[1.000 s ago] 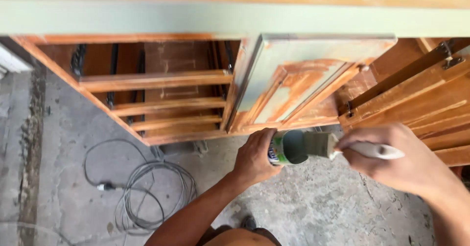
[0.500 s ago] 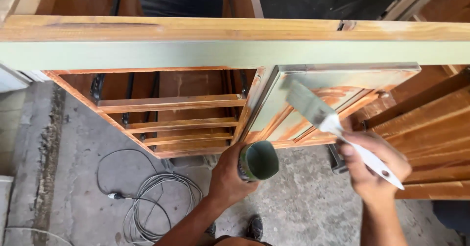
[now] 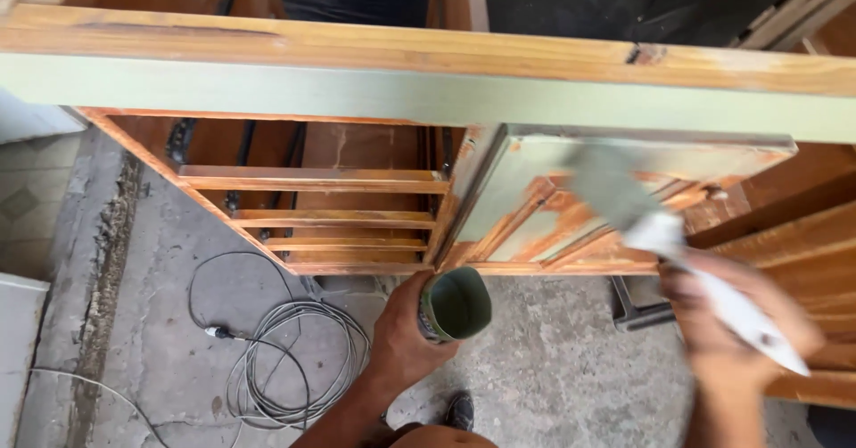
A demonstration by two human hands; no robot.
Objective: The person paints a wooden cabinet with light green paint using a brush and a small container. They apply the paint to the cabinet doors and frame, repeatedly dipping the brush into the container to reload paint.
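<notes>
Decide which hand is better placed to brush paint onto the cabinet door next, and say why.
Probably the right hand: it holds the brush with its bristles up by the door. The left hand is busy gripping the paint can.

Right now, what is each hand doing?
Left hand: closed around a can of green paint.
Right hand: closed on a paintbrush, blurred.

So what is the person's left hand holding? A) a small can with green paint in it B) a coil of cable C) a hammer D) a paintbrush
A: the left hand wraps around a small open can with pale green paint inside, while the right hand holds the paintbrush and the coiled cable lies on the floor.
</notes>
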